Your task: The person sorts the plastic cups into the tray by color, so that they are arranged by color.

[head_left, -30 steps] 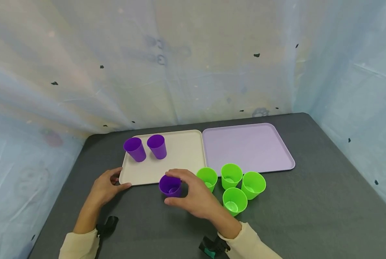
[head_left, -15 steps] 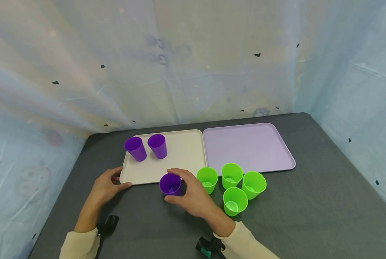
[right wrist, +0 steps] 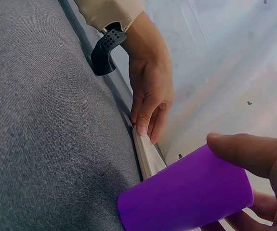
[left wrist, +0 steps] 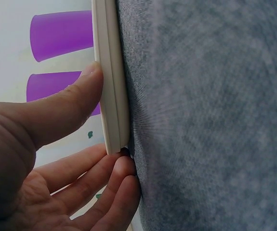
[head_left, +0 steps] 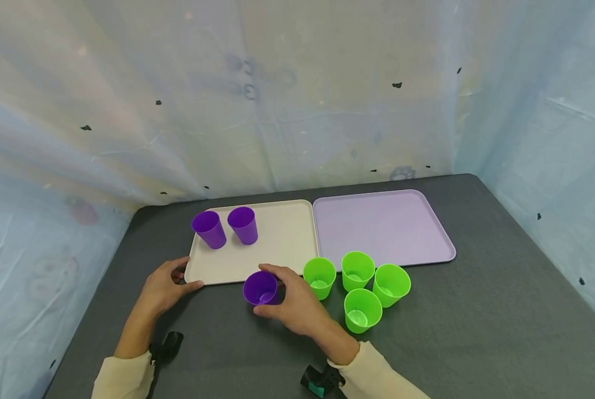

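Note:
My right hand [head_left: 299, 303] grips a purple cup [head_left: 260, 288] between thumb and fingers, in front of the cream tray [head_left: 282, 233]. In the right wrist view the thumb lies near the rim of this purple cup [right wrist: 186, 192], and its base is at the grey cloth; whether it touches cannot be told. My left hand [head_left: 161, 291] holds the cream tray's near left corner. The left wrist view has the thumb on the rim of the tray [left wrist: 110, 82] and fingers at its corner. Two more purple cups [head_left: 209, 230] [head_left: 243, 225] stand upright on the tray's left part.
Several green cups [head_left: 361, 310] stand bunched on the grey cloth [head_left: 477, 310], right of my right hand. A lilac tray [head_left: 382, 227] lies right beside the cream one. Pale sheeting [head_left: 297, 111] hangs behind and at both sides of the table.
The purple cup in my right hand has shifted slightly left and toward me, with the hand moving a little the same way. My left hand stays at the tray corner.

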A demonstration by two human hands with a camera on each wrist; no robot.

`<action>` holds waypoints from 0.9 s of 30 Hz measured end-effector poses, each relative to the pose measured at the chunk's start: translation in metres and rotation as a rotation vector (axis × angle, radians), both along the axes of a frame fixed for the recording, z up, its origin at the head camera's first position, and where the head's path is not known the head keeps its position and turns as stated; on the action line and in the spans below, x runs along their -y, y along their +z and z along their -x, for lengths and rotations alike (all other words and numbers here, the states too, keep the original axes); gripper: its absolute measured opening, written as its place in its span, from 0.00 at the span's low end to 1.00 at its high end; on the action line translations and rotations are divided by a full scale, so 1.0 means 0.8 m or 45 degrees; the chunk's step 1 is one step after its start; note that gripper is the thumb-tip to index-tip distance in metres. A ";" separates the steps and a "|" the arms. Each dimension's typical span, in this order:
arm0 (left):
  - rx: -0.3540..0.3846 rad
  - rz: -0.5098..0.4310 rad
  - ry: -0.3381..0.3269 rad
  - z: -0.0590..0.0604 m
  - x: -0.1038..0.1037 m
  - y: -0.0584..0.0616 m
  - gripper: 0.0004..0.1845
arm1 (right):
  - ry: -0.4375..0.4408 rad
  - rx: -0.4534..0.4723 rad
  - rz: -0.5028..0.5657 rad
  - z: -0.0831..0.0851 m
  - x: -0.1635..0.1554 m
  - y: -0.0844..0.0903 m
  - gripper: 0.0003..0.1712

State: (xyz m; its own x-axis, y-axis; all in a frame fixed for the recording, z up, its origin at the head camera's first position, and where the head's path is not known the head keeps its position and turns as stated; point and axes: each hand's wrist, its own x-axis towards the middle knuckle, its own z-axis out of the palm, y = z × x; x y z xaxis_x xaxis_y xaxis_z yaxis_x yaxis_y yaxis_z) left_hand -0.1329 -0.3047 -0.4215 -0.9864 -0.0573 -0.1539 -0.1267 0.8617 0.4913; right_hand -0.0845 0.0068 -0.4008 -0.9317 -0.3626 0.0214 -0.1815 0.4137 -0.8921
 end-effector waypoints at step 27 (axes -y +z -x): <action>0.020 -0.015 0.009 0.001 0.002 -0.002 0.47 | -0.014 0.050 0.053 -0.003 0.001 0.005 0.42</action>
State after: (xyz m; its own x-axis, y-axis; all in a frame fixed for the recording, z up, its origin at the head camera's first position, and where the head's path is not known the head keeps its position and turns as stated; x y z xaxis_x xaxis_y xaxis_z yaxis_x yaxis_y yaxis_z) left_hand -0.1340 -0.3066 -0.4228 -0.9834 -0.0627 -0.1701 -0.1408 0.8550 0.4991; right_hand -0.0824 0.0060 -0.3970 -0.9361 -0.3518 -0.0008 -0.1414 0.3782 -0.9149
